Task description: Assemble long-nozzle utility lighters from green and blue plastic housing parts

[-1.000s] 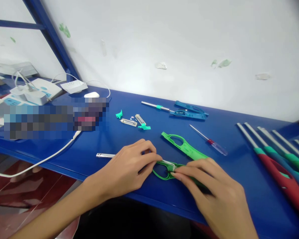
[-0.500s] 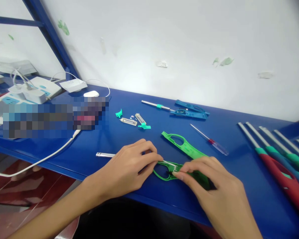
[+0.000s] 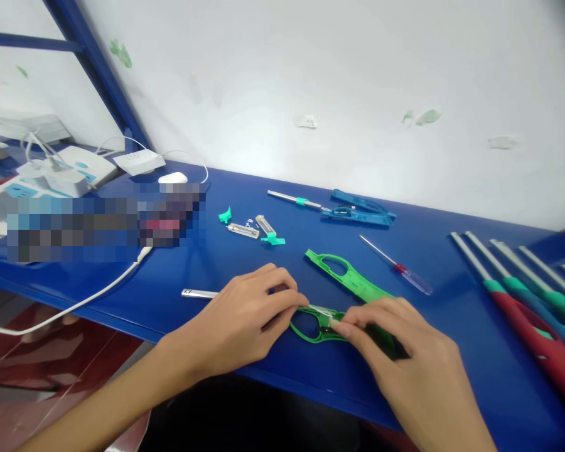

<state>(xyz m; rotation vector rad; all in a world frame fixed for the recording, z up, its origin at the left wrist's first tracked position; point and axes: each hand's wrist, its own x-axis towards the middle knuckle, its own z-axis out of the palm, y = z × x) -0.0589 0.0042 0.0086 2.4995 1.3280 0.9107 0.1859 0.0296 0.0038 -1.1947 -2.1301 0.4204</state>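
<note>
My left hand (image 3: pixel 258 307) is closed round the front of an opened green lighter half (image 3: pixel 306 336) with a loop-shaped opening. A metal tube (image 3: pixel 198 294) sticks out to the left from under that hand. From my left fingertips a thin white tube (image 3: pixel 321 311) runs over the half. My right hand (image 3: pixel 395 345) pinches its end, where a small pale part shows between thumb and finger. Its other fingers curl over the half's rear, which they partly hide. Just behind lies the matching green shell half (image 3: pixel 353 279), touching or close to my right fingers.
Behind lie clear fuel tanks (image 3: pixel 243 231) with teal pieces (image 3: pixel 274 239), a blue opened lighter (image 3: pixel 358 215) and a screwdriver (image 3: pixel 405 273). Several long lighters (image 3: pixel 522 320) line the right. A white cable (image 3: pixel 98 298) and power strips (image 3: pixel 51 179) are at left.
The end of the white tube has shifted slightly down and looks less kinked. A dark part in the green half now shows more beside my right fingertips. My left hand has stayed put.
</note>
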